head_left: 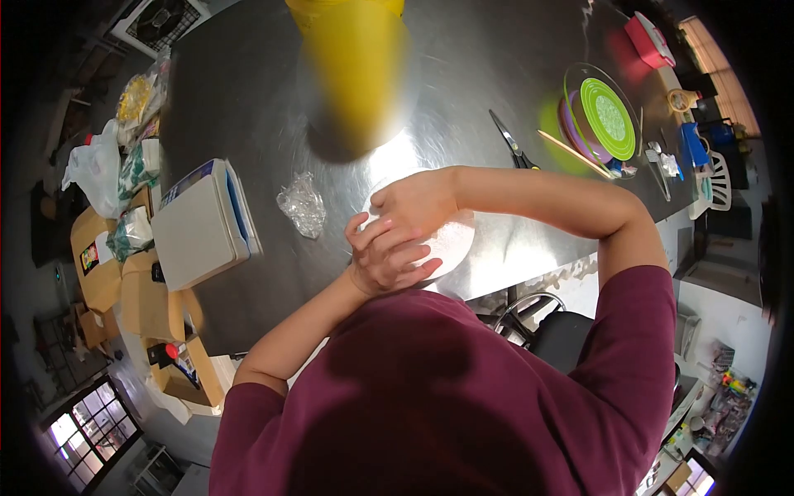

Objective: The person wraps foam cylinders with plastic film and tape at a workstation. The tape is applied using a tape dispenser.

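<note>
My left hand (pixel 390 255) reaches in from the lower left, its fingers bent and spread apart. Its fingertips lie close against my right hand (pixel 420 201), which comes in from the right with its back turned up. The right hand's fingers are mostly hidden beneath and behind the left ones. Under both hands a white round flat thing (pixel 456 241) rests on the metal table (pixel 248 107) near its front edge. To the left of the hands lies a crumpled piece of clear plastic wrap (pixel 303 207).
A blurred yellow container (pixel 356 66) looms at the top. Scissors (pixel 513 142), wooden sticks (pixel 573 154) and a green round lid (pixel 608 118) lie to the right. A large white binder (pixel 198 227) sits left, beside cardboard boxes (pixel 149 302). A pink box (pixel 649 40) stands far right.
</note>
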{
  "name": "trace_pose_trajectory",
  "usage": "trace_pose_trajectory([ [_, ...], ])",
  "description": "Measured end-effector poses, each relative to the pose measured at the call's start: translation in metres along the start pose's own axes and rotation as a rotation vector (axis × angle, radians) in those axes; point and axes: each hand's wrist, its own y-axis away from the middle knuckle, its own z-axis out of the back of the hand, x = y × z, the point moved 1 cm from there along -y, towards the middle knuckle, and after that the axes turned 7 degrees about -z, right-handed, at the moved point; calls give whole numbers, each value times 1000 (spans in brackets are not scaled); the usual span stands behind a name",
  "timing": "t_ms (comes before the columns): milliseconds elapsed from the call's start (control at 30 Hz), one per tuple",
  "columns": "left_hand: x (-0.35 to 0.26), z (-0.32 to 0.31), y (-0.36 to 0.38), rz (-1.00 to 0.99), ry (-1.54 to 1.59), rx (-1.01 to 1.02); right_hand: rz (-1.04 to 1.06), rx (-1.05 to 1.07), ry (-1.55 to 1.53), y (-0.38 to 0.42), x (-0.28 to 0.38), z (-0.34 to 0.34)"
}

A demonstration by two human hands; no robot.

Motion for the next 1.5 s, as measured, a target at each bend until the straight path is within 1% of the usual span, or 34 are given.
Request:
trace_pose_trajectory([
  [67, 1, -3, 2, -1, 19, -8, -177, -11, -223, 0, -1, 7],
  [100, 1, -4, 1, -1, 28, -12, -202, -117, -185, 1, -3, 7],
  [167, -4, -2, -3, 1, -45, 168, -245, -331, -109, 3, -11, 0],
  [200, -6, 0, -7, 3, -83, 259, -295, -351, -65, 1, -13, -3],
  [300, -7, 3, -20, -61, 49, 640, -444, -424, 26, -2, -13, -9],
  [367, -11, 1, -17, 18, 191, 746, -522, -491, 41, -2, -9, -6],
  [400, -12, 2, -16, 56, 258, 801, -624, -506, 0, -1, -10, -8],
  [467, -18, 6, -17, 91, 208, 798, -820, -536, -86, 1, -13, -14],
  [500, -20, 5, -15, 107, 155, 795, -836, -628, -105, 3, -15, -9],
  [533, -22, 5, -13, 125, 104, 790, -921, -733, -320, 8, -17, -5],
  [600, -23, 2, -6, 187, 115, 729, -1064, -926, -764, 20, -20, 1],
  [633, -22, 1, -5, 223, 119, 696, -1080, -1027, -703, 28, -20, 2],
  [733, -19, 2, -8, 173, 135, 687, -1190, -857, -613, 58, 5, 10],
  [800, -18, 1, -7, 177, 131, 649, -1204, -754, -390, 69, 35, -2],
  [900, -19, -2, -6, 188, 123, 579, -1318, -299, 89, 52, 83, -21],
  [933, -19, -2, -4, 193, 120, 555, -1339, -289, 46, 48, 92, -20],
  [1000, -16, -5, 7, 210, 200, 369, -1375, -272, -46, 35, 103, -16],
  [1033, -14, -6, 13, 213, 255, 298, -1357, -276, -17, 26, 104, -18],
  [1067, -12, -5, 19, 214, 309, 227, -1363, -306, -56, 19, 105, -21],
  [1100, -12, -2, 23, 254, 349, 234, -1366, -337, -90, 12, 105, -25],
  [1133, -12, -5, 30, 325, 483, 102, -1368, -366, -123, 6, 105, -26],
  [1200, -13, -11, 36, 466, 744, -172, -1343, -316, -70, -4, 109, -24],
  [1233, -14, -7, 35, 567, 748, -164, -1321, -305, -68, -9, 110, -26],
  [1267, -13, -6, 33, 576, 722, -229, -1301, -294, -65, -14, 111, -28],
  [1333, -9, -7, 28, 595, 671, -356, -1250, -368, -49, -23, 115, -35],
  [1400, -7, -5, 25, 650, 770, -445, -1207, -448, -22, -30, 119, -36],
  [1467, -4, -2, 21, 700, 881, -529, -1050, -548, -224, -28, 118, -33],
  [1500, -2, 1, 20, 712, 870, -530, -971, -595, -320, -25, 118, -31],
])
